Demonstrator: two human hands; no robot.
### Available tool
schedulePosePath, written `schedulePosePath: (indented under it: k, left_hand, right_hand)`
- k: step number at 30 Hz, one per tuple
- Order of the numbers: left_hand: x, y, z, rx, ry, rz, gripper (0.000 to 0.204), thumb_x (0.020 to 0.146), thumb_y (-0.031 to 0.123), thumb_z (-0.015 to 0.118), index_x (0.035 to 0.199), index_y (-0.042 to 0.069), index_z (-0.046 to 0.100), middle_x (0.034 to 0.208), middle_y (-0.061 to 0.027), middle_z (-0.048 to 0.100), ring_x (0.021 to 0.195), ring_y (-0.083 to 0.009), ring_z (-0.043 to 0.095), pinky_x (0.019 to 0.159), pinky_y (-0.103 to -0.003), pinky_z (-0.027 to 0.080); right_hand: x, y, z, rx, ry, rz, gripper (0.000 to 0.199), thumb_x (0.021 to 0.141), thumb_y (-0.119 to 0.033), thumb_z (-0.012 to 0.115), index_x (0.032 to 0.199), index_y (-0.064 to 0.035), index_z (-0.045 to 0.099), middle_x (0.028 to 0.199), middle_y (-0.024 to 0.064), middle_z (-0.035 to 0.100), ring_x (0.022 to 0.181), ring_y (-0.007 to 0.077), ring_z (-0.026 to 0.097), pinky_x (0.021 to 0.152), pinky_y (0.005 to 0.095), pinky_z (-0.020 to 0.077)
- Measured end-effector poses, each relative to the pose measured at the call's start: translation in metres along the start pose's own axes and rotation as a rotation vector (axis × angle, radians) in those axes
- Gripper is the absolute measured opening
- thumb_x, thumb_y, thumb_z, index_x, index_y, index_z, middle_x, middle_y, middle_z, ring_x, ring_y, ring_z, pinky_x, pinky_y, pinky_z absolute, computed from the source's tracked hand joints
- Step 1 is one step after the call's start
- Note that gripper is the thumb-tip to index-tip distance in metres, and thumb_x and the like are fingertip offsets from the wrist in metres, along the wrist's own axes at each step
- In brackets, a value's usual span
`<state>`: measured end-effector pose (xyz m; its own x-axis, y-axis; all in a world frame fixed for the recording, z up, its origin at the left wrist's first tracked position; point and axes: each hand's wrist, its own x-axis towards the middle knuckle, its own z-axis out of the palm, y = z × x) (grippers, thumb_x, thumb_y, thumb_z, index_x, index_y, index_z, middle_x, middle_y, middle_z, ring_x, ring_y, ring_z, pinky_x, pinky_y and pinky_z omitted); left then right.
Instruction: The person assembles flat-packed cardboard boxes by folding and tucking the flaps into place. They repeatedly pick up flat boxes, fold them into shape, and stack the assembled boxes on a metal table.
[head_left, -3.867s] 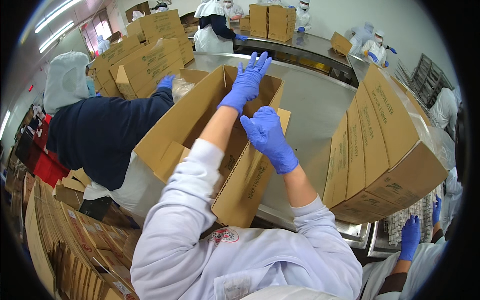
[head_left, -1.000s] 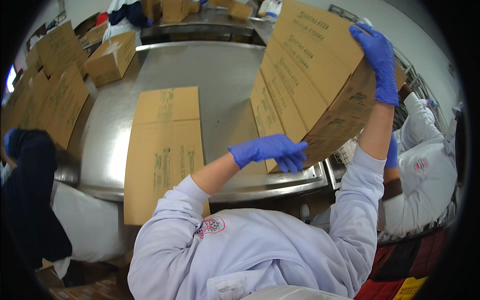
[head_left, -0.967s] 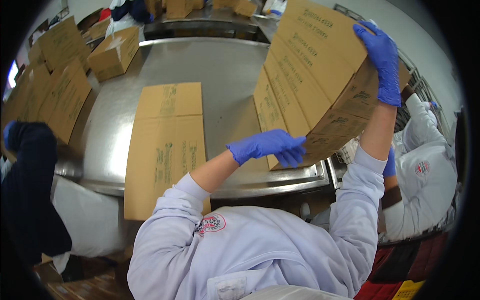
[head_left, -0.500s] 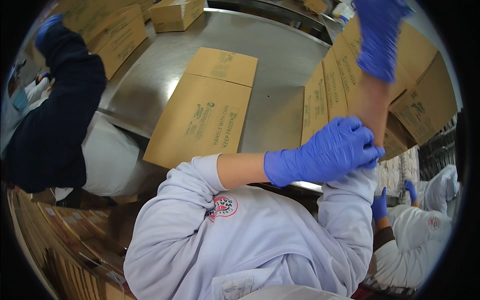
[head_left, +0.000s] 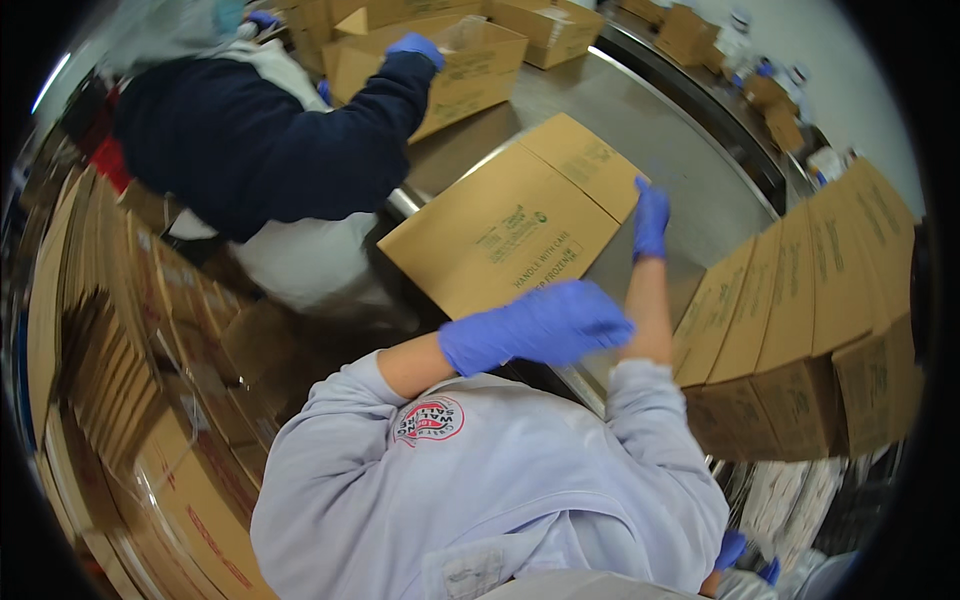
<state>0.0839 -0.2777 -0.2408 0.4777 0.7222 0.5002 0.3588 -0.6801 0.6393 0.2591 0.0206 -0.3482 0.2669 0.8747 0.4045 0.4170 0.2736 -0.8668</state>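
A flattened brown cardboard box (head_left: 510, 235) lies tilted across the steel table, its printed side up. My right hand (head_left: 652, 220), in a blue glove, is at the far right edge of this box, its fingers closed at the edge by the end flap. My left hand (head_left: 545, 325), also gloved in blue, hangs in front of my chest over the near edge of the box. Motion smears its fingertips, and I see nothing held in it. Both my white sleeves are pushed up the forearms.
Several folded boxes (head_left: 790, 290) stand in a row on the right. On the left, a person in a dark sleeve (head_left: 290, 150) reaches to an open box (head_left: 470, 85). Stacked flat cardboard (head_left: 160, 380) fills the lower left. The steel table (head_left: 690, 150) runs toward the back right.
My left hand has let go of my right forearm and drawn back toward my chest. My right hand has come down to the flattened box's edge. The view has turned.
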Motion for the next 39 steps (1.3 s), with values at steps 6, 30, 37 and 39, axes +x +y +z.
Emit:
schedulePosePath:
  k: [6,30,37,39]
  left_hand:
    - [-0.077,-0.029,-0.073,0.376,0.72,-0.367,0.013,0.084,0.02,0.064,0.089,0.008,0.068,0.077,-0.0084,0.064,0.071,-0.0268,0.059,0.066,-0.037,0.047]
    - [-0.42,0.148,-0.243,1.806,1.522,-1.122,0.112,0.066,0.04,0.079,0.146,0.007,0.008,0.151,-0.0195,0.008,0.139,-0.0399,0.005,0.108,-0.06,0.011]
    - [-0.48,0.151,-0.349,2.068,1.104,-1.105,0.121,0.048,0.053,0.082,0.146,0.02,0.019,0.148,-0.0062,0.023,0.137,-0.0304,0.014,0.104,-0.067,0.003]
    - [-0.469,0.148,-0.367,2.159,1.049,-1.081,0.093,0.056,0.034,0.083,0.138,0.026,0.04,0.122,-0.0048,0.052,0.115,-0.0244,0.044,0.102,-0.061,0.023]
  right_hand:
    - [-0.12,0.023,0.044,-0.408,0.144,-0.232,0.061,0.069,-0.026,0.077,0.116,0.0034,0.053,0.115,0.0247,0.056,0.109,0.0381,0.052,0.089,0.0448,0.0424]
    - [-0.244,-0.254,0.095,0.533,-0.285,-0.625,0.051,0.079,0.0,0.064,0.128,0.0028,0.047,0.129,0.0163,0.05,0.121,0.0275,0.045,0.101,0.0383,0.0345]
    - [-0.336,-0.315,0.164,0.715,-0.527,-0.807,0.054,0.08,0.005,0.061,0.131,-0.0032,0.046,0.131,0.0116,0.048,0.122,0.0244,0.044,0.101,0.0347,0.0356]
    - [-0.356,-0.333,0.182,0.699,-0.579,-0.875,0.053,0.077,0.007,0.062,0.128,-0.0036,0.049,0.13,0.0117,0.049,0.122,0.0251,0.044,0.101,0.0343,0.0354]
